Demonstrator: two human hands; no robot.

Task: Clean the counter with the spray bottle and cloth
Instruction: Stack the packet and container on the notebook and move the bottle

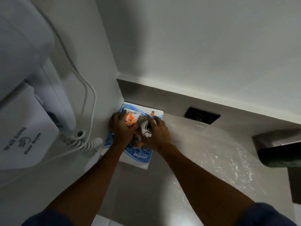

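Dim white walls (195, 38) meet in a corner; wall-mounted hair dryer (24, 79) at left.

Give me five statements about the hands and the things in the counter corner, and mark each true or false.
1. The left hand holds a white and orange packet. True.
2. The right hand grips a spray bottle. False: it rests on a round silver-rimmed object.
3. Both hands are over a blue and white printed sheet. True.
4. The sheet lies in the middle of the counter. False: it sits in the corner against the walls.
5. A coiled white cord hangs beside the sheet. True.
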